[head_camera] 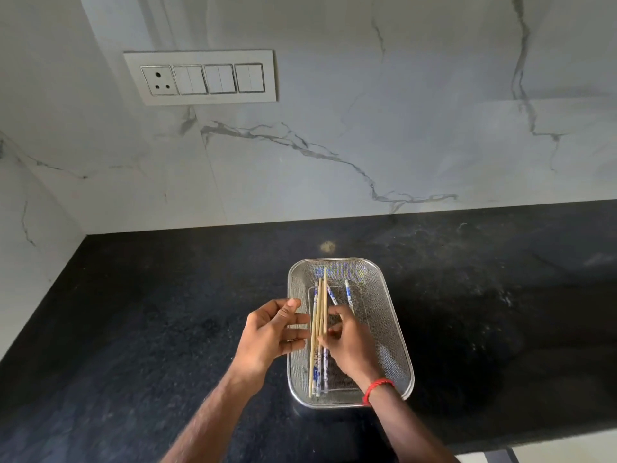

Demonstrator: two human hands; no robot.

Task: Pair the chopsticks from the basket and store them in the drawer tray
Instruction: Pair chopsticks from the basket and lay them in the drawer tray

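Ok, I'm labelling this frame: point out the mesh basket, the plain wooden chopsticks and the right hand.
mesh basket [384, 322]: head view, right mesh wall.
plain wooden chopsticks [322, 302]: head view, upper shafts.
right hand [350, 345]: head view, back of hand.

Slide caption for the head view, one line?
Right hand pinches wooden chopsticks in the mesh basket on the black counter; left hand open alongside.

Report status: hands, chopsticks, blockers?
Left hand open beside mesh basket. Right hand pinching wooden chopsticks. Blue-patterned chopsticks loose in basket. Drawer tray not in view.
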